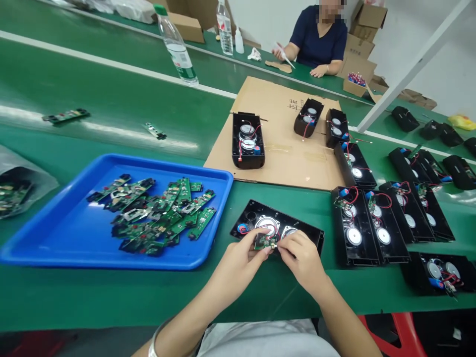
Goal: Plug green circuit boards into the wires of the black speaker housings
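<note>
Between the thumb and fingers of my left hand is a small green circuit board. My right hand pinches at the board's right end, around a small pale connector. Both hands are over the near side of an open black speaker housing, which lies on the green table. Two round silver speakers and a blue part with red wire show inside it; my right hand partly covers the right speaker. A blue tray with a pile of green circuit boards lies to the left.
Several open black housings stand at the right. Cardboard beyond my hands bears more housings. Two loose boards and a bottle are farther back. A plastic bag lies far left. A person sits across the table.
</note>
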Motion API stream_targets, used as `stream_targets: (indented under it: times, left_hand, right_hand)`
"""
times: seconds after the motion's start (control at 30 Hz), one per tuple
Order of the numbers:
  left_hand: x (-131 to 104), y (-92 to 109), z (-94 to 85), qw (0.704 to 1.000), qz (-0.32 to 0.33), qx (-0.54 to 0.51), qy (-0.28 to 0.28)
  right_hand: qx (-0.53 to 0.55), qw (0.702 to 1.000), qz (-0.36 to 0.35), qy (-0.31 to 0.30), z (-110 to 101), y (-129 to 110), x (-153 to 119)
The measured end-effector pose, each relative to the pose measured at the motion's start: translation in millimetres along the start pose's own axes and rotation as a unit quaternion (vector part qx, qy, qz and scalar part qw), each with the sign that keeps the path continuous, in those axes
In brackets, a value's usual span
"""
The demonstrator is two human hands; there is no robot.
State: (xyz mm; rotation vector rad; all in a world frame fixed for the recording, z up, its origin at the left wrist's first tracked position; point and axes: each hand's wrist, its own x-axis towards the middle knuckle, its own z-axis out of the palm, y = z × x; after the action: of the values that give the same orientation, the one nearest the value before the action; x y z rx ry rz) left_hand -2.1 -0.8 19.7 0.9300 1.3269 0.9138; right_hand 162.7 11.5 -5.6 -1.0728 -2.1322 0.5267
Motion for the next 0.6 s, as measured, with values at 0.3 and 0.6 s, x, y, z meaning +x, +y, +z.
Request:
stream_targets:
  times: [0.3, 0.6]
  left_hand:
    - [2, -6, 0.7, 0.986, 0.114, 0.125, -0.007]
    - [1, -12, -3.3, 0.969, 0.178, 0.171, -0.032]
  right_hand:
    - [-0.076, 0.996, -0.049, -0.019, 1, -2, 1]
    - [0.070, 0.991, 0.111, -0.018, 7, 6, 0]
